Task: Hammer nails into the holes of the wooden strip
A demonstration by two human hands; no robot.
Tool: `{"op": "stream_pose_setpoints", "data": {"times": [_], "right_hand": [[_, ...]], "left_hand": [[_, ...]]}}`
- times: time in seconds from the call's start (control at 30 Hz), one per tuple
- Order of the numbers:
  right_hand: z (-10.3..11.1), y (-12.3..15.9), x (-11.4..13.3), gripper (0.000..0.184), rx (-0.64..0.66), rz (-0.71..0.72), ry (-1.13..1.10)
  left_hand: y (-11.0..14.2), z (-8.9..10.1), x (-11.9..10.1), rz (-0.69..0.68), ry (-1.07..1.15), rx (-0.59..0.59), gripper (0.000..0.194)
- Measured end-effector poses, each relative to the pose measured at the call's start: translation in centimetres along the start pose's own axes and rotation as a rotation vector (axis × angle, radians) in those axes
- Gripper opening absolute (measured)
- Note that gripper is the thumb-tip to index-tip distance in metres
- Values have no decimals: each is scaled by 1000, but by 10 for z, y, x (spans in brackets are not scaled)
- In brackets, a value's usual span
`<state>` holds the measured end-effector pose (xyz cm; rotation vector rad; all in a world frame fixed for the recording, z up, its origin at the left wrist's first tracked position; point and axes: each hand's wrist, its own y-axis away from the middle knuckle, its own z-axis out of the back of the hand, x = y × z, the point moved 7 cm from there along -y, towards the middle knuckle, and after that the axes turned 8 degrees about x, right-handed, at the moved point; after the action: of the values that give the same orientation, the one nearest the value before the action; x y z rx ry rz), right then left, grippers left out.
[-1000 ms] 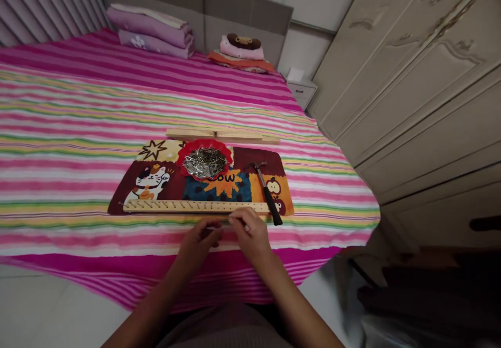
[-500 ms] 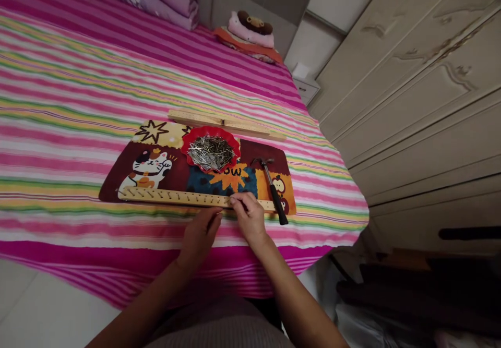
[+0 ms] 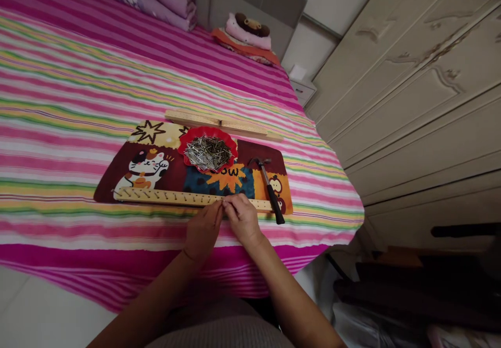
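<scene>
Spreading under everything, the bed [image 3: 58,155] wears a striped cover, with a pale wardrobe [image 3: 391,108] off to the right. A patterned mat [image 3: 172,170] lies near the bed's front edge. Along the mat's near side runs a pale wooden strip [image 3: 262,205], while more wooden pieces [image 3: 188,117] rest just beyond the far side. The hammer [image 3: 275,204] lies on the mat, its black handle pointing back toward the person at the right end of the strip, with neither hand on it. A red scalloped bowl [image 3: 182,147] sits on the mat, holding a heap of loose nails [image 3: 207,152].

The left hand [image 3: 201,230] and the right hand [image 3: 242,220] meet at the strip, right of its middle, each narrowed to a pinch; whether a nail is between the fingertips, I cannot tell. That puts the handling at this one spot, where the row of upright and leaning nails [image 3: 165,195] on the left gives way to small dark dots on the right.
</scene>
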<state>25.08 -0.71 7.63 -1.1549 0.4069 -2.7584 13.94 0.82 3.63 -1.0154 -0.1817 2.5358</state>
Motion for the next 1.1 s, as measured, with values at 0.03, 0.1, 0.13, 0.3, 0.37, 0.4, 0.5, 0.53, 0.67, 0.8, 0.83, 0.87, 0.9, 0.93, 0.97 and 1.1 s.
{"op": "stream_pose_setpoints", "data": {"times": [0.03,0.1,0.13,0.3,0.37,0.4,0.5,0.53,0.67,0.8,0.83,0.87,0.9,0.93,0.97,1.1], "right_hand": [[-1,1,0,20,-1,-2,-5],[-1,2,2,20,5,-5,-17],[0,3,2,19,9,-6,-25],[36,2,-15,27,-59,-87,163],[57,-4,-31,30,-71,-189,405],[65,-9,-40,31,-44,-248,503],[75,-27,-62,32,96,-390,677],[76,-32,-67,32,136,-431,710],[78,-41,-82,30,248,-601,702],[87,-26,-65,31,161,-557,485],[89,-17,-55,31,119,-531,373],[90,-6,-44,31,91,-505,227],[89,7,-31,31,84,-478,57],[85,20,-18,30,103,-458,-113],[80,32,-5,32,126,-451,-256],[67,65,32,36,175,-436,-468]], "left_hand": [[-1,-1,0,3,-21,8,36],[-2,-3,0,17,-62,26,36],[-3,-3,0,26,-80,34,36],[-5,-5,-1,43,-121,70,37],[-6,-5,-1,57,-126,75,38],[-6,-4,-1,63,-128,75,38],[-7,-4,-3,53,-160,64,37],[-8,-3,-4,38,-181,50,36],[-7,3,-12,-80,-261,-71,31],[-5,4,-18,-166,-293,-135,28],[-5,4,-18,-167,-296,-140,29],[-4,4,-18,-167,-297,-145,28],[-4,4,-18,-165,-297,-151,28],[-4,5,-18,-164,-300,-157,28],[-4,5,-18,-164,-303,-161,28],[-5,6,-18,-167,-318,-162,29]]}}
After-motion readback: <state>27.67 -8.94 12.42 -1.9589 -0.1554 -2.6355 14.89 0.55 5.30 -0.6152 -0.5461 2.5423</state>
